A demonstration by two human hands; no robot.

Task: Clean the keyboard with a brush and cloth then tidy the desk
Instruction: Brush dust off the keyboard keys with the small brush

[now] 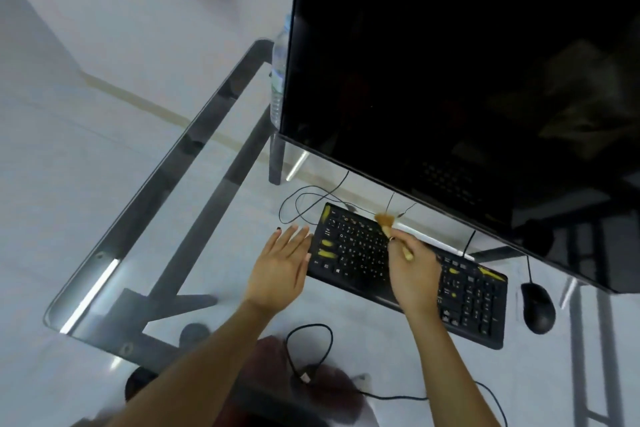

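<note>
A black keyboard (363, 253) with yellow smears on several keys lies slanted on the glass desk (194, 156), below a large dark monitor (450, 62). My right hand (412, 270) is over the keyboard's middle and grips a small brush (385, 222) with a wooden handle; its tan bristles touch the top key rows. My left hand (282, 263) is flat with fingers spread, resting on the glass at the keyboard's left edge, thumb against it. No cloth is visible.
A black mouse (538, 307) sits right of the keyboard. Thin black cables (304, 204) loop behind the keyboard, and another cable (308, 354) curls near the desk's front. A plastic water bottle (278, 76) stands left of the monitor. The desk's left edge (86, 291) is close.
</note>
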